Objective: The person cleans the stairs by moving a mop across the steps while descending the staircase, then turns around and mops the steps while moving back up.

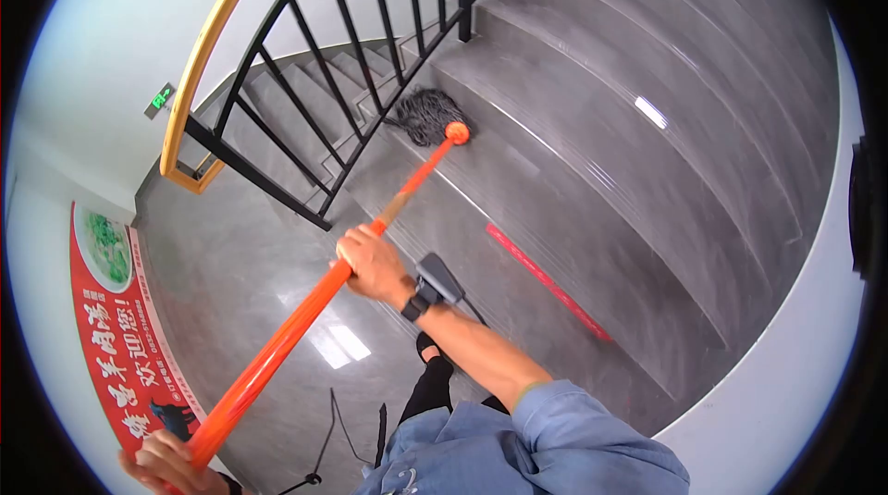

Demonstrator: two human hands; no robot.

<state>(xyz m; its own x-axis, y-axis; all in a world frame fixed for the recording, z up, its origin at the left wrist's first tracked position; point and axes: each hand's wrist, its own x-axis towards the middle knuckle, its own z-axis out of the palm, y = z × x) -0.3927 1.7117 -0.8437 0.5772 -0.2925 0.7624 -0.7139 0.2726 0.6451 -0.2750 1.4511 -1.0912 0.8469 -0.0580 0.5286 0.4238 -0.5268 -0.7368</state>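
Note:
A mop with a long orange handle (pixel 277 342) slants from the lower left up to its dark grey string head (pixel 427 116). The head lies on a low stair step, close to the foot of the black railing. My right hand (pixel 375 264), with a dark band and a grey device at the wrist, is wrapped around the handle partway along. At the lower left edge my left hand (pixel 166 464) grips the handle near its upper end, and the frame cuts off part of it.
Grey stairs (pixel 601 116) rise toward the upper right. A black railing (pixel 314 79) with a wooden handrail (pixel 202 51) borders them. A red strip (pixel 546 282) marks one step. A red poster (pixel 120 328) hangs on the left wall, and a dark cord (pixel 324 430) shows low down.

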